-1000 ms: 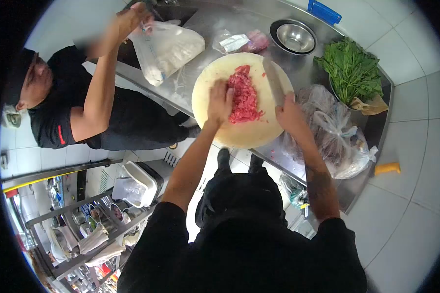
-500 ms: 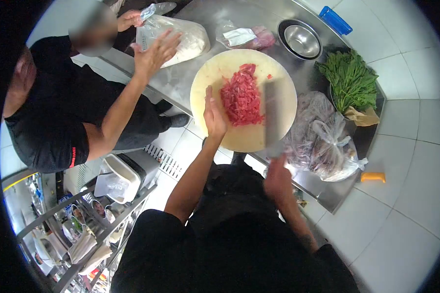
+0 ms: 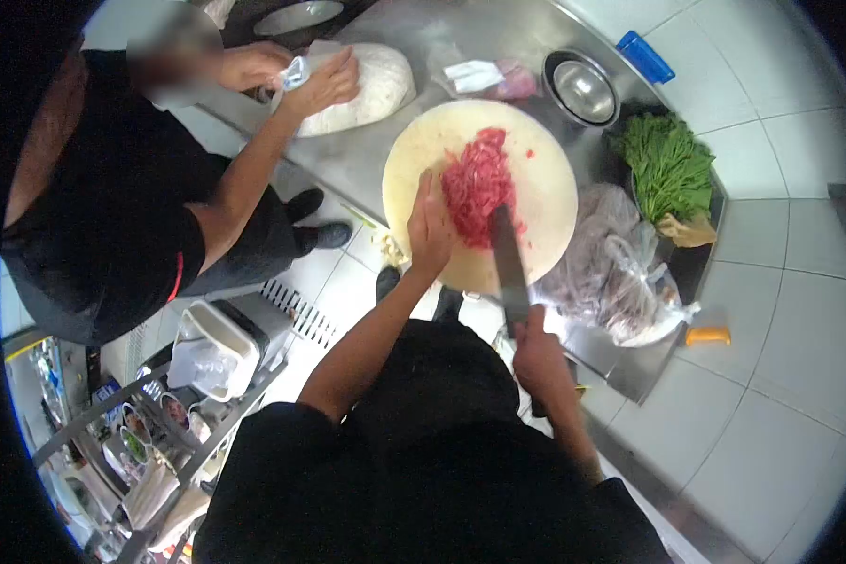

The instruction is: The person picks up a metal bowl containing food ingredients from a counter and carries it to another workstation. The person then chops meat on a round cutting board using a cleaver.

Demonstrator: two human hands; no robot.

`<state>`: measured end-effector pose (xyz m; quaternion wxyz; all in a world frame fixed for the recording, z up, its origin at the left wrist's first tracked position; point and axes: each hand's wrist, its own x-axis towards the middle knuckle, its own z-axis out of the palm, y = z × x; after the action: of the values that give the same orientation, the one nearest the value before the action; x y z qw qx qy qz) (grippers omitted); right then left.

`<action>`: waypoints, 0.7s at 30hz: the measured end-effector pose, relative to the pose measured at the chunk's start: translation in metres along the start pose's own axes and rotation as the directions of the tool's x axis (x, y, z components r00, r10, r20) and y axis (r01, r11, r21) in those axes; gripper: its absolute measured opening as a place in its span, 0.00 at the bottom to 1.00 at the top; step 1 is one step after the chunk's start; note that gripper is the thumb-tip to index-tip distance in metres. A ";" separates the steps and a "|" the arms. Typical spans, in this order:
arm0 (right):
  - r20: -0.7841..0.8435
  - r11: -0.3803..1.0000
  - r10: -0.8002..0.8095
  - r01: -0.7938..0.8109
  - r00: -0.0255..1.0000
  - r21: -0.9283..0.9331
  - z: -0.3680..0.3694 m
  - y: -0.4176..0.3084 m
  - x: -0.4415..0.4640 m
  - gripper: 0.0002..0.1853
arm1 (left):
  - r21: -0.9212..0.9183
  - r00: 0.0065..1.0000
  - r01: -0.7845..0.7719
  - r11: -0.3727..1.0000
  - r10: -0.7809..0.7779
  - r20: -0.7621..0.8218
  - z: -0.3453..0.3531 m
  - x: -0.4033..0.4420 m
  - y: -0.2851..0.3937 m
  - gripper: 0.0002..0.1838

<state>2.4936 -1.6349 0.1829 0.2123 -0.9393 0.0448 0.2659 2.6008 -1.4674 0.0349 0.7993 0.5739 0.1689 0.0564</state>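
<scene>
A pile of chopped red meat [image 3: 479, 183] lies on the round, pale cutting board [image 3: 545, 207]. My left hand [image 3: 430, 228] rests at the pile's left side, fingers stretched out and held close together, gripping nothing. My right hand [image 3: 541, 365] is closed round the handle of a broad-bladed knife [image 3: 511, 273]. The blade slants over the board's lower right part, and its tip meets the lower edge of the meat. Most of the knife handle is hidden inside my fist.
At the left a co-worker's hands [image 3: 324, 86] hold a bag of white contents [image 3: 376, 89]. Metal bowls [image 3: 585, 89], leafy greens [image 3: 667, 174] and plastic bags [image 3: 620, 273] surround the board on the steel table [image 3: 489, 33]. An orange handle-like object [image 3: 708, 336] lies beyond the edge.
The knife has moved left from beside the pile, and its tip now touches the meat. My left hand keeps its place by the pile. The co-worker's hands have gathered the bag's neck.
</scene>
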 end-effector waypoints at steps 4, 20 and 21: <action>-0.103 0.996 0.000 0.009 0.995 0.084 -0.002 -0.006 -0.011 0.12 | 0.040 0.997 -0.076 0.996 0.077 -0.017 0.001 -0.003 0.004 0.29; -0.152 0.998 0.028 -0.020 0.988 0.057 0.002 -0.013 -0.011 0.14 | 0.217 0.904 -0.376 0.901 0.408 -0.127 -0.007 0.004 -0.005 0.26; -0.111 0.999 -0.039 0.040 0.993 0.008 0.027 0.011 0.004 0.15 | 0.071 0.983 -0.141 0.987 0.148 -0.106 -0.005 -0.010 0.012 0.26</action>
<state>2.4817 -1.6333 0.1556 0.2194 -0.9522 0.0390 0.2090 2.5910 -1.4621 0.0466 0.7638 0.6057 0.1728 0.1408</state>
